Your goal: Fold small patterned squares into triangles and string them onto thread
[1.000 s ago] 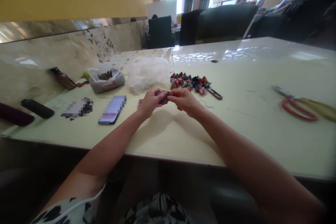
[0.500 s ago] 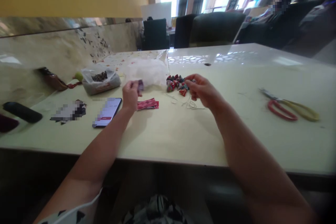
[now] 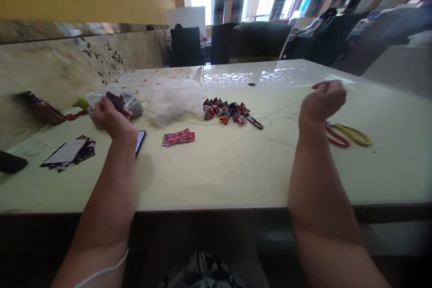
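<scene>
My left hand (image 3: pixel 113 118) is closed on a dark maroon fabric piece (image 3: pixel 116 101), raised in front of the plastic bag at the left. My right hand (image 3: pixel 323 99) is raised at the right, its fingers pinched together. Thin thread (image 3: pixel 283 108) runs from it toward the table's middle; whether a needle is in the fingers is hidden. More thread stretches from near the left hand past a heap of small gathered fabric pieces (image 3: pixel 224 110). At the heap's right edge lies a dark looped metal item (image 3: pixel 254 122). Flat red checked fabric strips (image 3: pixel 178 137) lie nearer to me.
Scissors-like pliers (image 3: pixel 351 135) with red and yellow handles lie below my right hand. A phone (image 3: pixel 140 141) is partly behind my left wrist, and stacked cloth pieces (image 3: pixel 69 150) lie left. A white translucent bag (image 3: pixel 175 99) stands behind the strips. Chairs (image 3: pixel 259 42) are beyond the table.
My hands have moved wide apart, left hand leftward with the fabric, right hand rightward and up, away from the heap. The thread is now drawn out across the table, and the view has shifted.
</scene>
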Demonstrator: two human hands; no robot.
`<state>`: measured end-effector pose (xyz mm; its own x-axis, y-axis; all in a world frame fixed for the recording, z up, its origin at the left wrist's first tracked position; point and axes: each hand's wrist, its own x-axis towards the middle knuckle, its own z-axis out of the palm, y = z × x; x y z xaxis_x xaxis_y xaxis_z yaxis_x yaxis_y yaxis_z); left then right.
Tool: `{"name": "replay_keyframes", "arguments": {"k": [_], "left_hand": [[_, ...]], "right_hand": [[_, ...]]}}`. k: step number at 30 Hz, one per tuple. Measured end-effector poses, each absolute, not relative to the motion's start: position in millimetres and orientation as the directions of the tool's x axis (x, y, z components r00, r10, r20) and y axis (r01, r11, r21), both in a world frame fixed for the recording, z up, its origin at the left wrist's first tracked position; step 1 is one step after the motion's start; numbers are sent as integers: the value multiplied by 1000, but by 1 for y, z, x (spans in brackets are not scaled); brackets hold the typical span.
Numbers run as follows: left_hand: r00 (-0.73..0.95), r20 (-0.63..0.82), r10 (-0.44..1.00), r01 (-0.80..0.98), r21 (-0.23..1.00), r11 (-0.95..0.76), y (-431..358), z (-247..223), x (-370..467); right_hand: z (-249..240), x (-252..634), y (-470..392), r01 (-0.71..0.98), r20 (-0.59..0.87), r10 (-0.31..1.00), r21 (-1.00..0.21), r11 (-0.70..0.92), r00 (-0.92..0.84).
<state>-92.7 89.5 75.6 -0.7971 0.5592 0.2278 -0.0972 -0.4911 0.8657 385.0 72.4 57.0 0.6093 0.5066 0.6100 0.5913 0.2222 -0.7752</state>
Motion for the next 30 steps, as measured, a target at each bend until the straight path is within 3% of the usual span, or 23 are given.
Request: {"name": "replay_keyframes", "arguments": {"k": [2,4,10,14,16,19,22,25,28,30], "left_hand": [[-792,214,572,-97,881,-464,90,75,-93],[-753,224,618,-102,889,-446,88,72,-85],[-641,344,686,-98,850,-517,73,62,-50],[-596,388,703,-119,823,-556,69,56,-40],[-575,402,713,-132,815,-565,68,54,-36],[-524,429,736,-136,811,-570,65,48,-28],[-439,454,775,-108,830,-547,60,38,-20],[-353,461,815,-50,860,-508,54,29,-11],[-273,485,831,30,868,-496,46,25,-4],[-233,501,833,70,863,-500,41,26,0]], "right_hand": [[57,379,73,560,532,350,-828,26,771],[56,360,75,587,520,463,-810,0,718],[63,312,64,504,429,839,-834,224,335],[69,311,54,619,198,979,-764,180,-40],[70,311,54,718,143,984,-673,177,-108],[76,299,46,716,400,915,-624,311,-49],[98,274,14,374,646,762,-697,612,-45],[131,248,-32,68,789,600,-597,800,-130],[158,230,-65,18,894,403,-408,913,-195],[166,223,-74,53,904,374,-372,927,-208]]}}
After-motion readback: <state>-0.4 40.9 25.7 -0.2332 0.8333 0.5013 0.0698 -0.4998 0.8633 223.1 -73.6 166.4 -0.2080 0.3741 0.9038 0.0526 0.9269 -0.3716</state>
